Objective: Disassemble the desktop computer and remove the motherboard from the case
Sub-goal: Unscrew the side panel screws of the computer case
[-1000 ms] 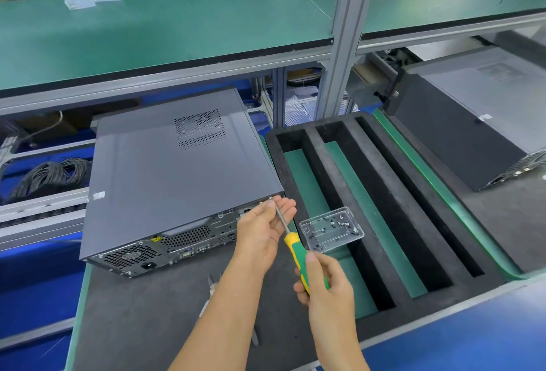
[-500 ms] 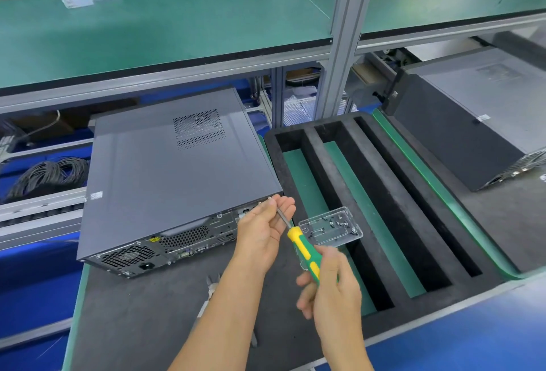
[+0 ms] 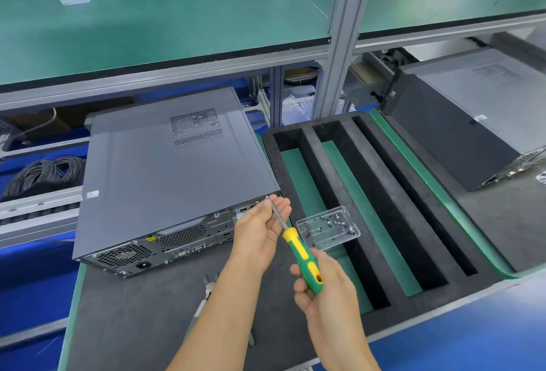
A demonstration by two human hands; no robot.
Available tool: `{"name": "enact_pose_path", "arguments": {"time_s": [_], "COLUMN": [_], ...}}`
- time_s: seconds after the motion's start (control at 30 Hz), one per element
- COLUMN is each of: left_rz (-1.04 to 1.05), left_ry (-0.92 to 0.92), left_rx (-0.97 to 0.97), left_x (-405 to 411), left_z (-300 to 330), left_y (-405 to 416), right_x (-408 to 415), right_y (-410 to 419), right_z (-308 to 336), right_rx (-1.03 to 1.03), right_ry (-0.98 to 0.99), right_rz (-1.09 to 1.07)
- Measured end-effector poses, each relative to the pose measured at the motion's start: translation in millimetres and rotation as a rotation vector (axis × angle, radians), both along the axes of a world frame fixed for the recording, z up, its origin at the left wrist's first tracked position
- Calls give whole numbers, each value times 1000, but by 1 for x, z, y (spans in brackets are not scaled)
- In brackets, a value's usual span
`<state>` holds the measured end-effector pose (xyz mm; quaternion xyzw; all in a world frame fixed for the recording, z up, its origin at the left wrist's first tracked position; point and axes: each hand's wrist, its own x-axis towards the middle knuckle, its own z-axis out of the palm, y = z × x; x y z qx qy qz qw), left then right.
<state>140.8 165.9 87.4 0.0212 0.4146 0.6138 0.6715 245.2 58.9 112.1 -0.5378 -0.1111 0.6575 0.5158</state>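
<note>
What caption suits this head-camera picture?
Right hand drives screwdriver, steadied by left hand, at the computer case rear corner.

Computer case (image 3: 165, 169): dark grey lid, perforated dot-grid vent patches toward 12 o'clock; yellow warning sticker on rear panel. Screwdriver (image 3: 302, 257): green and yellow banded handle, silver shaft. Screw tray (image 3: 328, 229): clear plastic. Foam tray (image 3: 381, 193), at 3 o'clock of the case: black with green slot floors. Work mat (image 3: 141, 311): dark grey, green-edged. Shelf (image 3: 165, 22): green.
</note>
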Motion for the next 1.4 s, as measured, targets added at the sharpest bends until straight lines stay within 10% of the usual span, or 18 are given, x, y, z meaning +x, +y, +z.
{"name": "enact_pose_path", "arguments": {"time_s": [0.17, 0.37, 0.6, 0.97, 1.4], "left_rz": [-3, 7, -3, 25, 64], "left_ry": [10, -17, -6, -21, -74], "left_rx": [4, -13, -13, -78, -147], "left_x": [-1, -2, -2, -1, 3], "left_z": [1, 2, 0, 5, 8], "left_y": [-1, 0, 0, 2, 2], "right_x": [-7, -10, -2, -2, -8], "right_y": [-5, -4, -6, -6, -9], "right_z": [-5, -1, -6, -3, -8], "right_rx": [409, 213, 537, 399, 643], "right_ry": [-802, -256, -1090, -684, -1015], "right_rz": [-14, 47, 32, 81, -5]}}
